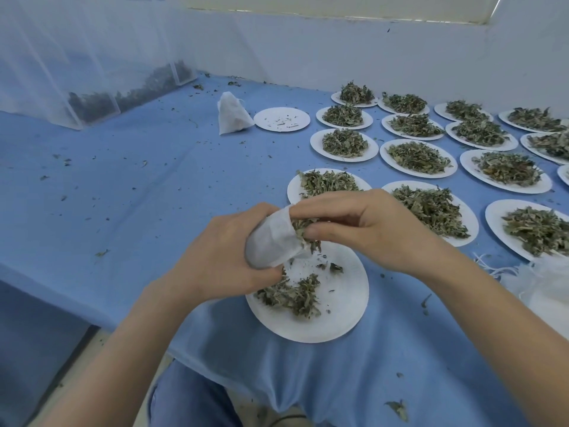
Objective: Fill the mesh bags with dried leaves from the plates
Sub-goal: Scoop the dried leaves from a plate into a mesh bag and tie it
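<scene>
My left hand (224, 251) is wrapped around a white mesh bag (272, 240), fingers curled about its body, mouth turned toward 3 o'clock. My right hand (366, 229) meets that mouth, its thumb and fingers pinched together on a clump of dried leaves (303, 231) pressed into the opening; a few bits hang just below my grip. Both hands hover over the nearest paper plate (335, 315), at 6 o'clock of the bag, where a smaller heap of leaves (292, 295) lies on its left side, partly under my left hand.

At 12 o'clock from my hands, well apart, a filled bag (229, 114) sits upright on the blue worktop (129, 186), with a nearly bare plate (281, 119) just beside it at its 3 o'clock. From 1 to 3 o'clock stretch rows of plates heaped with leaves (418, 157). At 4 o'clock a pile of unfilled bags (545, 282) with white strings lies at the worktop's edge. Crumbs of leaf speckle the cloth.

No writing or label can be read on anything.
</scene>
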{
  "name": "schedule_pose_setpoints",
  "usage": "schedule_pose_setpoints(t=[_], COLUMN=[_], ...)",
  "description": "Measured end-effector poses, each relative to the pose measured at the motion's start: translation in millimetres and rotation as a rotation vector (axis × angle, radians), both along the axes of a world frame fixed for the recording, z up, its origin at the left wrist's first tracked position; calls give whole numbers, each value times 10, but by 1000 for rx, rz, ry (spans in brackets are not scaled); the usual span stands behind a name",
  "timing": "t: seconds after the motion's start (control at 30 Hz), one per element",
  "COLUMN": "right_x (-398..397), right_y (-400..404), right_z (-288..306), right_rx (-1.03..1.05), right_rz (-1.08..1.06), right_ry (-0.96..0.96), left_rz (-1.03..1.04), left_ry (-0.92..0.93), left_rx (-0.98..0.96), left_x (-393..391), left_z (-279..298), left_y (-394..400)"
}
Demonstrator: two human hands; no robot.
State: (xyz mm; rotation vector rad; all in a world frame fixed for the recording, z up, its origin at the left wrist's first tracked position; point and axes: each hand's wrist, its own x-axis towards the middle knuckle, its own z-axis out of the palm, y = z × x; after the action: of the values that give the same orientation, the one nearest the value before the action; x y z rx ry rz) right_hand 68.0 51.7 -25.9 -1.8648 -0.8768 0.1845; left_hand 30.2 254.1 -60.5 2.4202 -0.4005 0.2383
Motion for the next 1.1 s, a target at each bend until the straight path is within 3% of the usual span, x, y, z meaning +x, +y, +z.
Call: schedule_pose_setpoints(t=[0.1,0.2,0.27,0.33,0.43,0.57,0.7,0.87,1.1], right_x=[-9,-42,-58,-65,-41,-3,1,-2,14], right_y=[13,77,112,123,84,36,65,138,169], right_z=[-24,-58,-61,-32,15,3,-50,-135,-69], right_rx=[-17,-64,-92,-125,-158,-69,-61,-59,-233], right_rz=[-44,-66,-48,-7,46,4,-147,-170,37], right_ry=[-112,-464,-583,-516,-203,-18,-183,-277,-248], left_rz=[-22,-33,-41,-36,-12,14,0,22,9], left_ry=[-10,-27,-52,-63,-71,-1,20,6,-4], left_rx=[1,0,4,19,33,29,48,98,48], left_x=[-6,-10,-2,10,13,2,4,34,64], left_z=[8,16,17,22,28,50,55,43,39], left_y=[-20,-68,-100,-128,-130,-95,-98,-170,-238])
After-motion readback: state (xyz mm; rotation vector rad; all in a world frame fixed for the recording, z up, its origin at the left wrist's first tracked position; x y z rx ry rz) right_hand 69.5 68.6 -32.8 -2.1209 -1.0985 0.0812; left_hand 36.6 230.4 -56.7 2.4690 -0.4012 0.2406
